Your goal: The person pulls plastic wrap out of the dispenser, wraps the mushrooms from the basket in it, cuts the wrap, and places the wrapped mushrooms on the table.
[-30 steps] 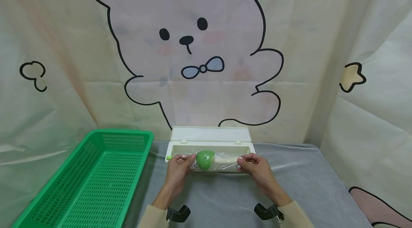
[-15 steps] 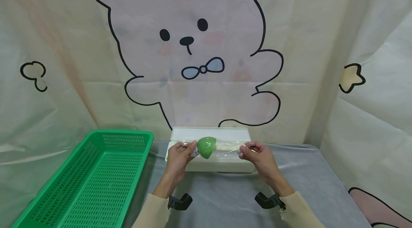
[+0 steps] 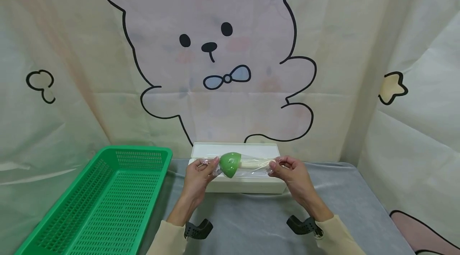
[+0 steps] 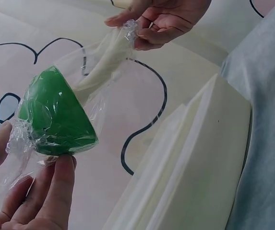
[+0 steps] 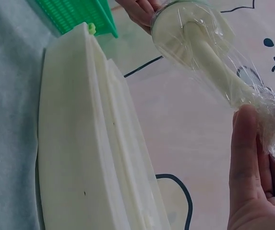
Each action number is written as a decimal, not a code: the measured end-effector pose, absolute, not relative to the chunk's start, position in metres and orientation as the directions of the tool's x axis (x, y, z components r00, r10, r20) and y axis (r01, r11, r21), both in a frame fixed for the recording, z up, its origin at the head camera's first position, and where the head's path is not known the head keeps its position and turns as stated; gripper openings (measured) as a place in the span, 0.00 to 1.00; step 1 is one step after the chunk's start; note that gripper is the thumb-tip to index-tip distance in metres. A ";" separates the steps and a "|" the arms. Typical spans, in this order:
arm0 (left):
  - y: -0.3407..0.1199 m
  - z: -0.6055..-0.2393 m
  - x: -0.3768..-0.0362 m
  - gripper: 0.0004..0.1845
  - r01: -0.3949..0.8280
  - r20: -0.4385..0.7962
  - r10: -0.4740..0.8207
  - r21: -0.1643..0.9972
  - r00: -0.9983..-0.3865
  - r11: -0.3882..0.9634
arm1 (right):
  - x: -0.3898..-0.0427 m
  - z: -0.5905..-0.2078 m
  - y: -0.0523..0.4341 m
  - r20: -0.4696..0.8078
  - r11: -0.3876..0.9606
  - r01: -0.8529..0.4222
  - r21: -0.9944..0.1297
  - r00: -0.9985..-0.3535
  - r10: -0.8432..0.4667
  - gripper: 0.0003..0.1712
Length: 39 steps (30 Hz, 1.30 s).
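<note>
A mushroom-shaped toy (image 3: pixel 230 164) with a glossy green cap and a cream stem lies sideways inside clear plastic wrap. My left hand (image 3: pixel 199 174) pinches the gathered wrap at the cap end; in the left wrist view, fingertips touch the green cap (image 4: pixel 55 112) from below. At the stem end, my right hand (image 3: pixel 296 177) pinches the twisted wrap between thumb and fingers. The right wrist view shows the cap's pale underside and the stem (image 5: pixel 209 60) through the film. Held up level, the mushroom overlaps a long white box (image 3: pixel 244 186) whose lid (image 3: pixel 235 150) stands raised behind.
To the left stands a green perforated plastic basket (image 3: pixel 116 199). Grey cloth (image 3: pixel 251 219) covers the table under the box. A light green bit (image 5: pixel 91 28) shows at the box's end. Behind hangs a curtain (image 3: pixel 330 119) printed with a cartoon bear.
Both hands have raised the wrapped mushroom from inside the box's outline to above its front wall. Over the last half second it has stayed nearly still.
</note>
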<state>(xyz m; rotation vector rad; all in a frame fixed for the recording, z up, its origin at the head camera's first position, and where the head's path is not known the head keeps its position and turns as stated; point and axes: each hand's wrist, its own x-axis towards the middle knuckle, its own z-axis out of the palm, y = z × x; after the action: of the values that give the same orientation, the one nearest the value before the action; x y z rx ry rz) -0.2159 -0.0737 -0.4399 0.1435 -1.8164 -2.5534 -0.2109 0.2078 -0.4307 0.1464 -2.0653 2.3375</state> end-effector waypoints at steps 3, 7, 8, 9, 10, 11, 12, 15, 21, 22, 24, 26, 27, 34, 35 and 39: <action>-0.074 -0.437 -0.214 0.16 -0.053 -0.074 -0.050 0.940 -0.996 -0.338 | -0.209 -0.427 0.209 0.090 -0.129 -0.083 -0.988 -0.995 -0.050 0.07; -0.075 -0.434 -0.209 0.16 -0.047 -0.061 -0.034 0.947 -0.998 -0.317 | -0.205 -0.425 0.210 0.093 -0.129 -0.084 -0.988 -0.993 -0.066 0.09; -0.076 -0.433 -0.207 0.16 -0.043 -0.052 -0.023 0.951 -0.998 -0.307 | -0.204 -0.425 0.210 0.091 -0.120 -0.082 -0.989 -0.993 -0.071 0.09; -0.076 -0.433 -0.205 0.16 -0.040 -0.047 -0.013 0.954 -0.999 -0.299 | -0.202 -0.425 0.210 0.087 -0.108 -0.079 -0.991 -0.994 -0.073 0.10; -0.077 -0.434 -0.203 0.17 -0.039 -0.041 -0.004 0.958 -0.999 -0.283 | -0.200 -0.426 0.211 0.085 -0.098 -0.077 -0.992 -0.993 -0.080 0.10; -0.078 -0.434 -0.200 0.17 -0.038 -0.039 0.005 0.960 -0.999 -0.276 | -0.198 -0.427 0.211 0.079 -0.088 -0.071 -0.994 -0.993 -0.084 0.12; -0.079 -0.435 -0.197 0.17 -0.039 -0.039 0.008 0.963 -0.999 -0.265 | -0.195 -0.429 0.211 0.068 -0.076 -0.062 -0.995 -0.994 -0.087 0.11; -0.080 -0.440 -0.187 0.17 -0.054 -0.056 -0.004 0.971 -0.998 -0.233 | -0.187 -0.436 0.211 0.028 -0.066 -0.023 -0.998 -0.996 -0.082 0.11; -0.077 -0.464 -0.168 0.17 -0.105 -0.115 -0.037 0.974 -0.993 -0.198 | -0.164 -0.460 0.211 -0.056 -0.074 0.063 -0.995 -0.994 -0.095 0.09; -0.077 -0.469 -0.165 0.17 -0.117 -0.128 -0.045 0.973 -0.991 -0.198 | -0.160 -0.466 0.211 -0.071 -0.076 0.079 -0.994 -0.992 -0.106 0.09; -0.075 -0.480 -0.160 0.16 -0.145 -0.162 -0.070 0.969 -0.984 -0.200 | -0.152 -0.476 0.212 -0.110 -0.078 0.121 -0.990 -0.985 -0.135 0.09; -0.074 -0.491 -0.155 0.17 -0.171 -0.192 -0.098 0.966 -0.976 -0.192 | -0.145 -0.487 0.213 -0.161 -0.081 0.176 -0.981 -0.973 -0.165 0.09; -0.074 -0.496 -0.153 0.18 -0.183 -0.205 -0.109 0.965 -0.973 -0.188 | -0.143 -0.493 0.213 -0.185 -0.078 0.201 -0.976 -0.965 -0.184 0.10; -0.071 -0.523 -0.147 0.23 -0.211 -0.233 -0.159 0.967 -0.959 -0.142 | -0.138 -0.521 0.213 -0.269 -0.090 0.288 -0.954 -0.946 -0.179 0.17; -0.071 -0.525 -0.147 0.22 -0.214 -0.236 -0.162 0.966 -0.958 -0.143 | -0.139 -0.523 0.212 -0.272 -0.090 0.289 -0.953 -0.948 -0.164 0.18; -0.070 -0.533 -0.149 0.20 -0.228 -0.259 -0.174 0.957 -0.950 -0.178 | -0.144 -0.530 0.209 -0.291 -0.079 0.299 -0.951 -0.951 -0.105 0.21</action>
<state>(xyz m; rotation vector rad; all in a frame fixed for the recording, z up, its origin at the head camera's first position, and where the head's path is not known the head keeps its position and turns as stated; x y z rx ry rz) -0.1494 -0.0698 -0.5330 0.4987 -2.0359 -2.3874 -0.1442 0.2091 -0.5296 -0.2519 -2.2941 2.5229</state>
